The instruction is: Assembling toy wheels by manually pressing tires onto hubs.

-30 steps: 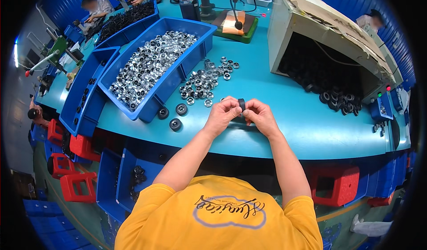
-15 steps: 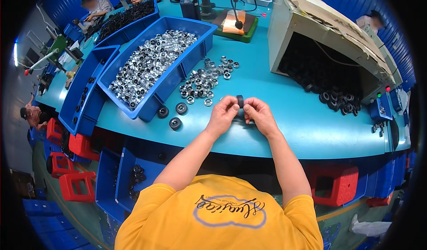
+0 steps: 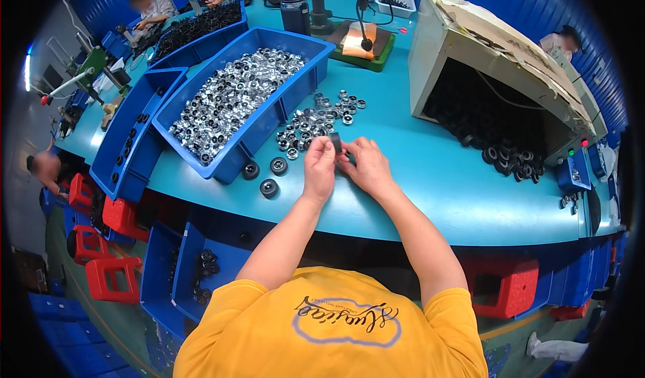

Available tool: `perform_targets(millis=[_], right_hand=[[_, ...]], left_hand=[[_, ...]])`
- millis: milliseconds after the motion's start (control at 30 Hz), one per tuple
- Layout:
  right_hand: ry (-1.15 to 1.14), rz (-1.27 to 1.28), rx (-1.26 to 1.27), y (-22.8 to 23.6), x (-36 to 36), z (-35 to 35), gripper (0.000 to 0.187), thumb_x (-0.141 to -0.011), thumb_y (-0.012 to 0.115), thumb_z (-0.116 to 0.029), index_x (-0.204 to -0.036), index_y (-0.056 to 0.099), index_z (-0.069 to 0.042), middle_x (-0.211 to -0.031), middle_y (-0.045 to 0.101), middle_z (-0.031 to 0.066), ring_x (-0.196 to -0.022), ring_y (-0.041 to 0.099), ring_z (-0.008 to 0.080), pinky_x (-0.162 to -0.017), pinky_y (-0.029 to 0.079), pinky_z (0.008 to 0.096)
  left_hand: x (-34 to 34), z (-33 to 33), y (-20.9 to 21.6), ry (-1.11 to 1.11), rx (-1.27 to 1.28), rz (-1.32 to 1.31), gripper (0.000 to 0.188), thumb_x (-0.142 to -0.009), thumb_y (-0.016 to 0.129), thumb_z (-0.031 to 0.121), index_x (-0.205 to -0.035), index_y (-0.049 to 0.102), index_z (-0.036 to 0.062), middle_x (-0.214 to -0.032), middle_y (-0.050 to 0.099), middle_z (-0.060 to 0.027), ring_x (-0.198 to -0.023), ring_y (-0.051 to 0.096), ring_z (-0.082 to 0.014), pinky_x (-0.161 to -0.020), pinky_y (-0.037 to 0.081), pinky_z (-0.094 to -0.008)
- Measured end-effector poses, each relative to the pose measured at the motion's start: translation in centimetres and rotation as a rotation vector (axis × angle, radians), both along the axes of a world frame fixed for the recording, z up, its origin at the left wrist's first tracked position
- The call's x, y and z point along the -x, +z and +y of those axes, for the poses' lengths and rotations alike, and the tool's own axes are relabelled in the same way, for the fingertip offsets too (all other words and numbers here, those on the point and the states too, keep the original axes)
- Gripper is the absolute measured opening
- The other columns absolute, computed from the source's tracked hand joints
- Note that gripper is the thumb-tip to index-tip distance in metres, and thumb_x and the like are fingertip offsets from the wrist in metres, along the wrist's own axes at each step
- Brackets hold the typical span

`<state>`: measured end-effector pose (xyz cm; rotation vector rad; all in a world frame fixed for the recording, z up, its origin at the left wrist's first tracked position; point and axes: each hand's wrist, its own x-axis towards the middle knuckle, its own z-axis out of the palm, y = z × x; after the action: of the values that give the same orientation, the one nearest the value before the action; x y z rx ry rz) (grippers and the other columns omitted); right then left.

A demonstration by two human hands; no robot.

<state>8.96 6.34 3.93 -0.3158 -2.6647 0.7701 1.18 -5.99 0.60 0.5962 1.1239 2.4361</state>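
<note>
In the head view, we find the left hand [image 3: 320, 170] pinched on a black ring [image 3: 336, 141], which stands roughly upright between its thumb and fingers. The right hand [image 3: 367, 168] is close beside it, fingers bent inward; we cannot tell whether its fingertips press on the ring. We judge that a slack left pinch, or an uneven push from the right, could tip the ring or let it slip onto the turquoise table [image 3: 430, 190] below the hands. If dropped, it could roll among the loose silver hubs [image 3: 310, 121] just beyond the left hand, or toward the black-rimmed wheels [image 3: 279, 165] to that hand's left. The ring looks matt, dark and broad-banded, probably rubber; we see it nearly edge-on, so its bore and whatever may sit inside are hidden. Similar dark rings [image 3: 514, 164] lie heaped well to the right of the right hand.
</note>
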Motion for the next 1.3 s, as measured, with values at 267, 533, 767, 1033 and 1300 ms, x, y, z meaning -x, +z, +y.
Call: perform_targets(millis=[267, 533, 767, 1033, 1300], right_hand=[[-0.045, 0.304, 0.391, 0.0, -2.6, 2.5, 0.034, -0.078, 0.08, -0.002, -0.112, 0.075, -0.004, -0.102, 0.064, 0.0102, -0.075, 0.069, 0.0165, -0.069, 0.059, 0.0295], [-0.087, 0.431, 0.428, 0.7, -3.6, 1.4, 0.038, -0.078, 0.078, 0.002, -0.115, 0.074, -0.003, -0.104, 0.066, 0.0089, -0.079, 0.069, 0.0148, -0.07, 0.06, 0.0288], [0.0, 0.424, 0.61, 0.5, -4.1, 1.4, 0.035, -0.082, 0.075, 0.004, -0.117, 0.072, 0.0, -0.112, 0.069, 0.0094, -0.089, 0.071, 0.0149, -0.078, 0.062, 0.028], [-0.018, 0.459, 0.619, -0.4, -4.7, 1.6, 0.035, -0.082, 0.077, 0.005, -0.117, 0.072, -0.001, -0.107, 0.073, 0.0102, -0.09, 0.074, 0.0159, -0.077, 0.063, 0.0296], [-0.053, 0.514, 0.234, -0.6, -4.6, 0.5, 0.041, -0.082, 0.079, 0.003, -0.12, 0.072, -0.008, -0.099, 0.072, 0.0084, -0.082, 0.075, 0.0187, -0.075, 0.063, 0.0298]], left_hand=[[-0.2, 0.3, -0.1, -0.215, 0.005, -0.013, 0.019, -0.109, 0.059, 0.025, -0.112, 0.059, 0.0064, -0.112, 0.069, -0.0108, -0.101, 0.066, -0.0174, -0.087, 0.054, -0.034], [-1.0, 0.5, 0.1, -0.206, 0.138, 0.049, 0.03, -0.106, 0.064, 0.023, -0.128, 0.055, 0.0037, -0.116, 0.068, -0.0094, -0.107, 0.066, -0.0171, -0.091, 0.056, -0.0356], [-0.7, 0.6, -0.5, -0.237, 0.214, 0.091, 0.037, -0.107, 0.062, 0.021, -0.136, 0.052, 0.0017, -0.117, 0.067, -0.0084, -0.107, 0.066, -0.0162, -0.093, 0.056, -0.0353], [-1.1, 0.6, -0.1, -0.251, 0.261, 0.086, 0.036, -0.109, 0.059, 0.022, -0.137, 0.054, 0.0002, -0.122, 0.066, -0.0091, -0.108, 0.066, -0.0167, -0.093, 0.057, -0.035], [-1.6, 0.7, -0.3, -0.298, 0.279, 0.128, 0.04, -0.108, 0.061, 0.022, -0.14, 0.055, -0.0004, -0.126, 0.067, -0.0092, -0.115, 0.065, -0.0173, -0.101, 0.054, -0.0346]])
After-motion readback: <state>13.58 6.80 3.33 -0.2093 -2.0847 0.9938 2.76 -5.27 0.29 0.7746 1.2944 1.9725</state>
